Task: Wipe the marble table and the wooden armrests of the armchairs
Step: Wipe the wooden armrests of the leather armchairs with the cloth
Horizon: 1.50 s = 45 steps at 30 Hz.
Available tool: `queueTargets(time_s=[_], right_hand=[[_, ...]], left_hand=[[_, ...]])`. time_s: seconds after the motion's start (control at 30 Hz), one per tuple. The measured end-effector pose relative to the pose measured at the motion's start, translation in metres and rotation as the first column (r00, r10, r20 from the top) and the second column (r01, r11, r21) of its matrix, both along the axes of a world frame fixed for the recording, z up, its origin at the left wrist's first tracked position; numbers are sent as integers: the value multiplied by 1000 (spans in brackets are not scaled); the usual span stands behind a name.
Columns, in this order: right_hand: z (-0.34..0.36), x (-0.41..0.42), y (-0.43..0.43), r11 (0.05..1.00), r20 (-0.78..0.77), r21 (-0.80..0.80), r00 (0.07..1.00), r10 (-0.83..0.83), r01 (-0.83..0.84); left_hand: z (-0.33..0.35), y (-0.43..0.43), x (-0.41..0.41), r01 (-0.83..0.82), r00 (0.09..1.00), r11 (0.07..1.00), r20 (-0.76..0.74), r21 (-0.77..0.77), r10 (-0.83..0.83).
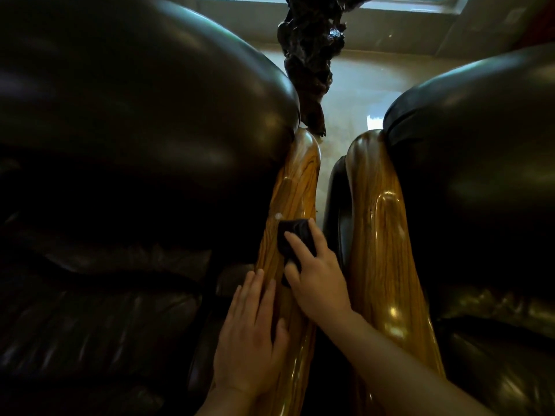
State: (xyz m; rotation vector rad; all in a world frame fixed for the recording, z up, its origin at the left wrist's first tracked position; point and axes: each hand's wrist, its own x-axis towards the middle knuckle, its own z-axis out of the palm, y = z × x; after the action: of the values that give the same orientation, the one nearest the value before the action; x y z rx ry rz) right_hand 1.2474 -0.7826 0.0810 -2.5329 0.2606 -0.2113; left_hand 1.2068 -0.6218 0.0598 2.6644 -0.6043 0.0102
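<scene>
Two glossy wooden armrests run away from me side by side. The left armrest (pixel 295 187) belongs to the dark leather armchair on the left (pixel 135 115). The right armrest (pixel 378 223) belongs to the armchair on the right (pixel 480 145). My right hand (pixel 315 274) presses a small dark cloth (pixel 295 235) flat on the left armrest, fingers spread over it. A small pale spot (pixel 278 216) sits on the wood just beyond the cloth. My left hand (pixel 252 334) lies flat and open on the same armrest, nearer to me.
A narrow gap separates the two armrests, with pale shiny floor (pixel 351 94) beyond. A dark gnarled wooden sculpture (pixel 309 55) rises behind the gap. A bright window (pixel 405 0) runs along the far wall.
</scene>
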Motion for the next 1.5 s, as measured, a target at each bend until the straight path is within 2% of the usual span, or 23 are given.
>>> queueTargets(time_s=[0.13,0.27,0.37,0.5,0.57,0.63,0.7,0.8,0.87,1.0,1.1,1.17,1.23,1.3,1.33,1.4,1.43,1.5], right_hand=[[12,50,-6,995,-78,-15,992,-96,95],[5,8,0,997,21,-76,1000,13,-11],[-5,-20,3,996,29,-59,998,62,-60],[3,38,-1,995,-70,-9,992,-103,102],[11,71,-5,994,-146,-41,983,-107,102],[16,82,-10,974,-172,-224,985,5,-44],[16,68,-17,898,-153,-361,966,207,-250],[2,11,-22,769,-96,-412,862,498,-490],[-4,10,-32,727,-125,-440,838,532,-527],[8,103,-32,884,-210,-358,948,238,-301],[11,148,-33,962,-220,-244,973,67,-121],[14,152,-33,959,-219,-253,973,71,-127],[13,127,-28,918,-178,-349,975,131,-188],[7,81,-20,870,35,-438,962,271,-229],[3,56,-16,874,141,-422,935,327,-242],[-2,37,-17,885,230,-399,907,352,-242],[1,42,-19,905,209,-357,925,318,-230],[12,64,-19,964,18,-204,983,180,-173]], left_hand=[[2,0,-1,-14,1000,1000,8,-8,14],[7,-1,0,-19,1000,999,3,-34,19],[6,-1,-1,-23,1000,999,6,-39,24],[4,0,-2,-33,999,998,17,-55,33],[5,-1,-3,-45,999,997,17,-64,46],[6,-1,-3,-59,998,994,4,-94,59],[8,-1,-4,-70,998,990,-13,-121,69],[10,2,-4,-87,996,981,-40,-172,81],[10,1,-3,-103,994,978,-57,-181,94],[7,1,-4,-92,996,982,-36,-164,87],[2,2,-4,-98,995,984,-41,-146,93],[0,1,-4,-95,995,985,-30,-143,91],[2,1,-5,-89,996,984,-23,-152,86],[4,0,-4,-83,997,983,-17,-163,82],[4,1,-4,-81,997,985,-14,-154,80],[3,0,-5,-73,997,988,-1,-139,73],[2,0,-5,-69,997,988,6,-136,70],[-1,0,-7,-76,997,987,12,-138,78]])
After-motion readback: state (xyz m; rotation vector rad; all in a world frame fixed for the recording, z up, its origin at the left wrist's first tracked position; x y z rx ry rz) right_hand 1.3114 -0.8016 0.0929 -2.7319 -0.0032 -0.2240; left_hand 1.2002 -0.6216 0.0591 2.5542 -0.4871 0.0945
